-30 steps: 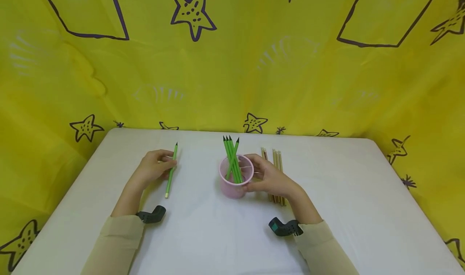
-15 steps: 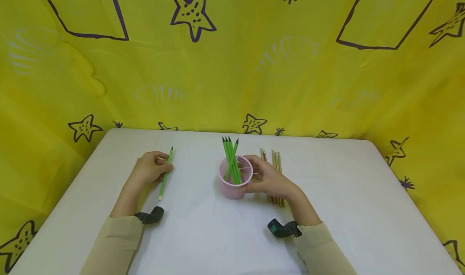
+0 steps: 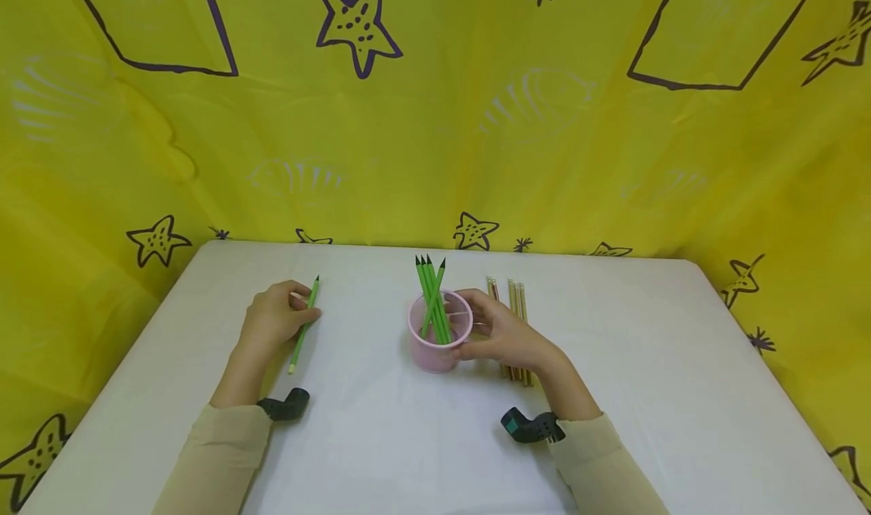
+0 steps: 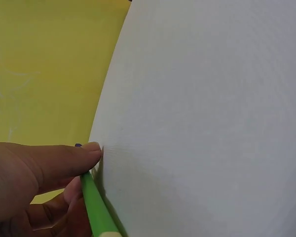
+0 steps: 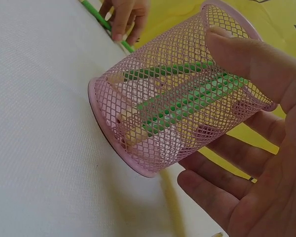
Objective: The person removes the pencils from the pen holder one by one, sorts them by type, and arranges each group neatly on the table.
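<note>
At the left of the head view, my left hand pinches a green pencil by its middle, low over the table. Its dark tip points away and its pale eraser end lies toward me. The left wrist view has the thumb across the pencil and the fingers behind it. My right hand grips a pink mesh pencil cup from its right side, fingers round the far wall and thumb on the near one. Several green pencils stand in the cup, dark points up, eraser ends at the bottom.
Several gold-coloured pencils lie side by side just right of the cup, partly behind my right hand and wrist. A white cloth covers the table. Behind it hangs a yellow curtain printed with dark stars.
My left hand has shifted slightly left with the green pencil, which now leans more to the right at its tip. The right hand and the cup have stayed nearly in place.
</note>
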A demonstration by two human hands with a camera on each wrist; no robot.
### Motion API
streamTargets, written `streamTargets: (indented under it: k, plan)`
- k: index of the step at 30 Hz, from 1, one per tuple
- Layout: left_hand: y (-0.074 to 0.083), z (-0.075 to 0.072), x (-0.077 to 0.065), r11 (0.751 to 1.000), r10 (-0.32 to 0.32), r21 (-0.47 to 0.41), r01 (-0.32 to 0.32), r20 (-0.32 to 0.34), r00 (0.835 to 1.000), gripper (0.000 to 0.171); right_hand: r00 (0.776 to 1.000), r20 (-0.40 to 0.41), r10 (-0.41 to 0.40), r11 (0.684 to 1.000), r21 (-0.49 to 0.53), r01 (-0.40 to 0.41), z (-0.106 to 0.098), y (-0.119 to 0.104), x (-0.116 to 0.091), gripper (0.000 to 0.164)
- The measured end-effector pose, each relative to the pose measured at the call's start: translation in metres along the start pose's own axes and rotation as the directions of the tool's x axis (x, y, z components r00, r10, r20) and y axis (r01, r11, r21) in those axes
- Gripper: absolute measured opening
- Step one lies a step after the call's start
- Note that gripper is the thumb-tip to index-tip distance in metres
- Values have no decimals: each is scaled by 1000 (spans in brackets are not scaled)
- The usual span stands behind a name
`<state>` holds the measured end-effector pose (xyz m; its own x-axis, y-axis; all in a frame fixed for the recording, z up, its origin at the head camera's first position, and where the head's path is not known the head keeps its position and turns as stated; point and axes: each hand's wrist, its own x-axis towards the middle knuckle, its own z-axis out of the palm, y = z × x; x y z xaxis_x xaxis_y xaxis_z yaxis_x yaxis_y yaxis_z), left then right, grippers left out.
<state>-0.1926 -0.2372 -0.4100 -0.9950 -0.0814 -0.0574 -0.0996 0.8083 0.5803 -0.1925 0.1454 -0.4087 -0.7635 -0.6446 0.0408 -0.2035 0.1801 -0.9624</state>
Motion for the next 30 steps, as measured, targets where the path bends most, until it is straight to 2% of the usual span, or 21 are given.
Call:
streamTargets:
  k: [5, 12, 22, 25, 30]
  plan:
    - [0, 2, -1, 1000, -5, 5, 5, -12, 1000, 45, 1000, -2, 7, 1000, 6, -7, 0, 0, 0, 81]
    - [1, 1, -1, 1000, -12, 10, 12, 4, 1000, 44, 1000, 2, 12, 1000, 6, -12, 1, 0, -1, 82]
    - [8, -7, -5, 1000, -12, -5, 12, 6, 1000, 48, 1000, 4, 6, 1000, 16, -6, 0, -2, -1, 81]
    - [14, -11, -8, 1000, 22, -19, -22, -3, 1000, 49, 1000, 4, 1, 1000, 14, -1, 0, -2, -1, 81]
    - [32, -18, -16, 989, 130, -65, -132, -46, 990, 47, 1000, 4, -2, 1000, 2, 2, 0, -3, -1, 80]
